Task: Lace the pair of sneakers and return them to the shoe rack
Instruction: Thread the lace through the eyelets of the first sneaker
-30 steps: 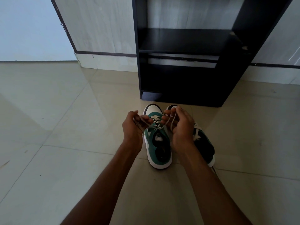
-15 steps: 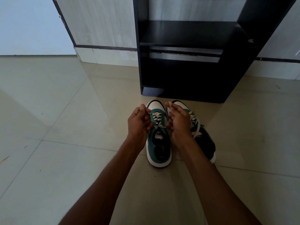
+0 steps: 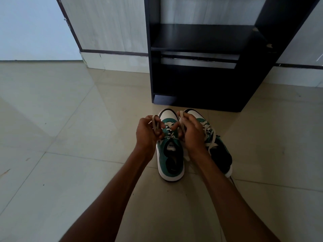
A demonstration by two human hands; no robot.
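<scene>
Head camera looks down on a pale tiled floor (image 3: 70,172) that fills most of the view. At the far side stands a black shoe rack (image 3: 201,75) against a grey panelled wall (image 3: 108,23), its dark shelves bare where they show.

Just in front of the rack, two green-and-white sneakers sit side by side on the floor with their white toes pointing toward it. The left sneaker (image 3: 172,158) is in plain sight between the two forearms; its white lace (image 3: 170,130) crosses over the green tongue through several rows of eyelets. The right sneaker (image 3: 220,154) lies touching or just beside it and is partly hidden behind the right wrist; a loose white lace (image 3: 212,138) trails over its side.

Both bare arms reach forward from the bottom of the view. The left hand (image 3: 148,133) is curled closed around one end of the left sneaker's lace, which loops over its fingers above the shoe's left edge. The right hand (image 3: 191,130) is likewise closed, pinching the other end of that lace, which sticks up past the fingertips near the toe. Both hands hover over the front half of the left sneaker.
</scene>
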